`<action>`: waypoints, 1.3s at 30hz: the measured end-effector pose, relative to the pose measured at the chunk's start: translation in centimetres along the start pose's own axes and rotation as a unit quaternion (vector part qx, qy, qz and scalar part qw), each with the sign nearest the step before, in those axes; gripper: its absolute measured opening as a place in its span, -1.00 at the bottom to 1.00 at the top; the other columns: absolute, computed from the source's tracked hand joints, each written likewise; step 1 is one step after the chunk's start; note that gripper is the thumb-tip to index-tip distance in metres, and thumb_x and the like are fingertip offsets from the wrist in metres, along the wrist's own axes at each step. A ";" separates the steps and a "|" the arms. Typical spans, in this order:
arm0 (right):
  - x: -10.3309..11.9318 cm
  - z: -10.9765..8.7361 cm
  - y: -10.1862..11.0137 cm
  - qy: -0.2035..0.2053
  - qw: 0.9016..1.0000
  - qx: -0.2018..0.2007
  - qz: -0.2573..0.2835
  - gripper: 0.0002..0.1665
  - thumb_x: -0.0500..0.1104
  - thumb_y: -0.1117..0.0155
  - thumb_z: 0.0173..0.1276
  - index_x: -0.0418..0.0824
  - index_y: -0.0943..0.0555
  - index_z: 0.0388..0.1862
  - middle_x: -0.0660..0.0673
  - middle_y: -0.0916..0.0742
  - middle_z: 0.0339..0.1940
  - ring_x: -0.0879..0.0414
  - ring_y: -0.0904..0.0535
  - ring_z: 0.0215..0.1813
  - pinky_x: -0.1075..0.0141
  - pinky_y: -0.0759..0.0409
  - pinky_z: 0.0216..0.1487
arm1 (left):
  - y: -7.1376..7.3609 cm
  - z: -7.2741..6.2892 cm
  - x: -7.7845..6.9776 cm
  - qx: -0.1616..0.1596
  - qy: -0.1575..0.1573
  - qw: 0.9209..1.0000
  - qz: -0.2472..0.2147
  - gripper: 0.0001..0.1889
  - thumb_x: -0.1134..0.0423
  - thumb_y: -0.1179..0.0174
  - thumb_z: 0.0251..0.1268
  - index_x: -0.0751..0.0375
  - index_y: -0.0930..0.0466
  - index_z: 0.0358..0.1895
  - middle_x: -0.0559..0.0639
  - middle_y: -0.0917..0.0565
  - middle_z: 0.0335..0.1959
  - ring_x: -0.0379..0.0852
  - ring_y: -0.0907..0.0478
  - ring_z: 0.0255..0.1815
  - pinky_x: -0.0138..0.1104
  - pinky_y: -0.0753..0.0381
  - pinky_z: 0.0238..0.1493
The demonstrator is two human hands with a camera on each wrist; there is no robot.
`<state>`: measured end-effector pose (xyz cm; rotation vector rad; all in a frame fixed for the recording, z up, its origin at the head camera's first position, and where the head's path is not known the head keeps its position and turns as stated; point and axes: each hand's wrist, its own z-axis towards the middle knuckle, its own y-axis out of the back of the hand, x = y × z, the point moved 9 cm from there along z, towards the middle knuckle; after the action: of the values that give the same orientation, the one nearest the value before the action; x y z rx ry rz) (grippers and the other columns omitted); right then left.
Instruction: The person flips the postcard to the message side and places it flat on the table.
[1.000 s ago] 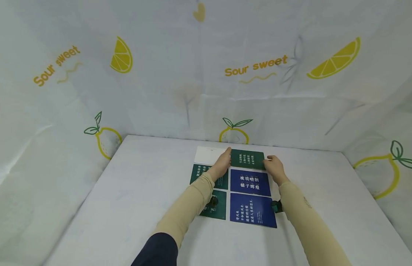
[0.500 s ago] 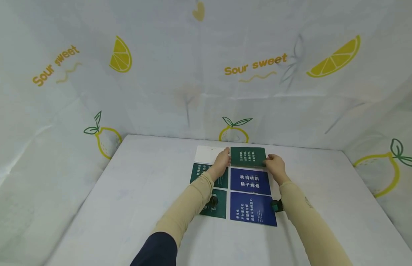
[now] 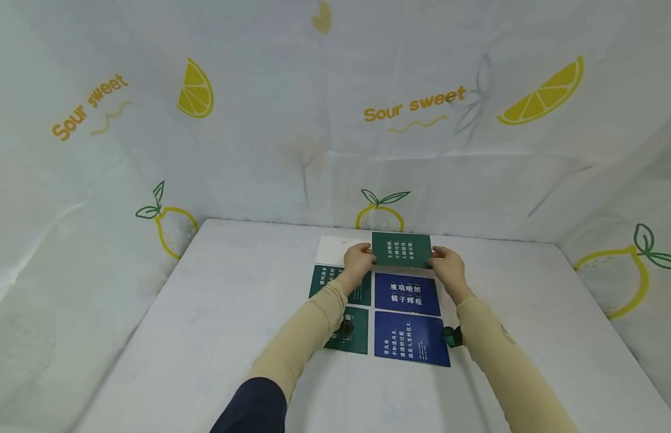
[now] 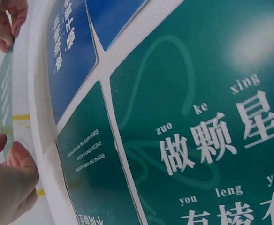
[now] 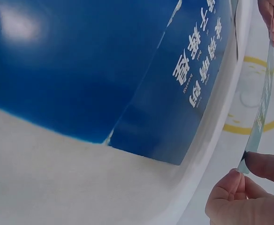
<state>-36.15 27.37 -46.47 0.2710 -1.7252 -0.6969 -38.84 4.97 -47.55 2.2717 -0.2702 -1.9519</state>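
A dark green card [image 3: 401,249] with white lettering is raised at the far end of the table, tilted up toward me. My left hand [image 3: 358,260] pinches its left edge between thumb and fingers, and my right hand [image 3: 449,269] pinches the right edge. In the left wrist view the card [image 4: 5,91] appears nearly edge-on, standing off the tabletop, with the left hand [image 4: 10,183] at its near end. The right wrist view likewise shows the thin card [image 5: 261,112] stretched between both hands, thumb and fingertips of the right hand [image 5: 249,194] on its corner.
Flat on the white table [image 3: 216,319] lie two blue cards [image 3: 407,294] in the right column. To their left are a white card [image 3: 330,249] and two green cards [image 3: 359,340], partly covered by the left arm. A lemon-print cloth [image 3: 259,150] hangs behind.
The green card has risen off the table, its far edge tilting up and shifting slightly left. The left hand has turned to pinch its left edge; the flat cards stay put.
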 end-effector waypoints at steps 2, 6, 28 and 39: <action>0.2 -0.1 0.0 0.008 1.000 -0.006 0.002 -0.39 -0.30 0.00 0.27 -0.39 -0.29 0.33 -0.38 -0.51 0.19 -0.17 -0.42 0.17 0.07 -0.43 0.14 | 0.3 0.0 -0.1 -0.010 -0.006 1.000 -0.003 -0.56 0.48 -0.13 0.16 0.29 -0.48 0.17 0.15 -0.60 -0.10 -0.05 -0.56 -0.18 -0.36 -0.58 -0.25; 0.6 -0.2 0.2 0.023 0.999 -0.023 0.001 -0.40 -0.30 -0.02 0.22 -0.37 -0.35 0.29 -0.35 -0.55 0.09 -0.09 -0.46 0.00 0.29 -0.43 -0.16 | 0.7 0.1 -0.1 -0.024 -0.020 1.000 -0.006 -0.59 0.51 -0.12 0.11 0.26 -0.53 0.08 0.10 -0.58 -0.23 -0.15 -0.50 -0.36 -0.43 -0.52 -0.42; -0.1 -0.9 1.5 0.019 0.994 -0.081 0.071 -0.65 -0.09 -0.04 0.38 -0.30 -0.47 0.01 -0.10 -0.55 -0.19 0.16 -0.40 -0.18 0.38 -0.36 -0.20 | 1.3 -0.1 -1.4 -0.021 -0.078 0.997 -0.012 -0.94 0.32 -0.09 0.26 0.22 -0.47 -0.25 -0.10 -0.37 -0.48 -0.21 -0.29 -0.48 -0.46 -0.27 -0.50; -5.6 4.2 -0.2 0.065 0.972 -0.052 0.221 -0.41 0.13 -0.08 0.37 -0.36 -0.52 0.06 0.04 -0.68 -0.26 0.38 -0.61 -0.24 0.60 -0.56 -0.20 | 1.2 0.2 -0.8 -0.013 -0.057 0.997 -0.049 -0.61 -0.11 0.03 0.36 0.15 -0.54 -0.18 0.09 -0.68 -0.19 -0.04 -0.63 -0.10 -0.25 -0.53 -0.03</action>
<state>-38.61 31.39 -51.59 -0.1387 -1.5450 -0.4279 -39.26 3.96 -46.57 2.1998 -0.1477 -2.1239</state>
